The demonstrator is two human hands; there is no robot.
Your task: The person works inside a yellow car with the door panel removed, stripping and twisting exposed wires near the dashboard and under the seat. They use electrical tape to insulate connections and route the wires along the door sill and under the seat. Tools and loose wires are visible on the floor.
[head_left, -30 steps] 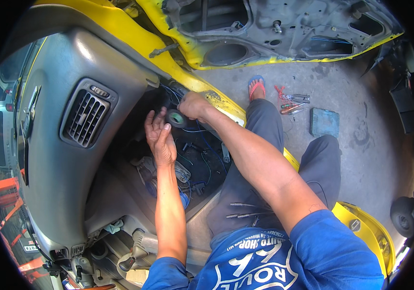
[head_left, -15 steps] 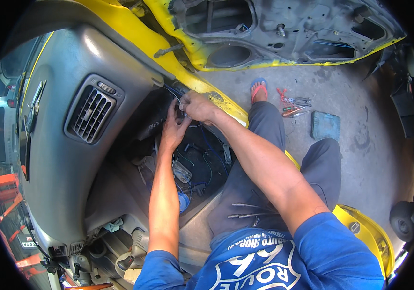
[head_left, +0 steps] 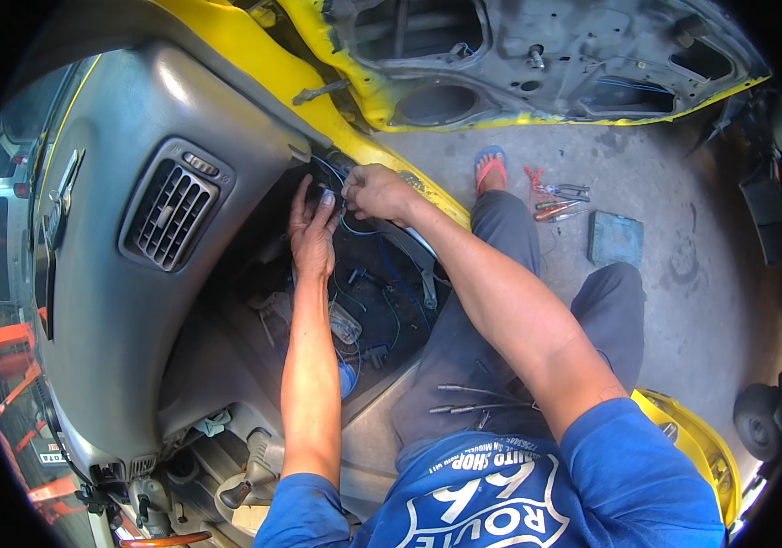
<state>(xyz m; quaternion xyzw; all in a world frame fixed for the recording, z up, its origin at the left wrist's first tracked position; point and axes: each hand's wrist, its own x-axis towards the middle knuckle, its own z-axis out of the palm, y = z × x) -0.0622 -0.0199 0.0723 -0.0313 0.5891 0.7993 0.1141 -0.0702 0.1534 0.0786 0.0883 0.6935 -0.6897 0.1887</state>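
We see our two hands near each other, a bit left of the middle of the frame, over a dark space inside a car. Our left hand (head_left: 311,228) points up the frame, and its grip is apart, with a gap between thumb and fingers. Our right hand (head_left: 377,194) is just beside it. Its fingers bend in close by some thin wires (head_left: 329,169), but we cannot tell if its grip is clamped on one. The wires show above our right hand, and a loop hangs just below it. A big grey dashboard (head_left: 108,310) fills the left of the frame, with an air vent (head_left: 172,217) (it has lots of little slots). At the upper right is a yellow and grey door (head_left: 501,82). Below it, pliers (head_left: 566,192) and a blue box (head_left: 616,239) lie on the floor (head_left: 683,215).
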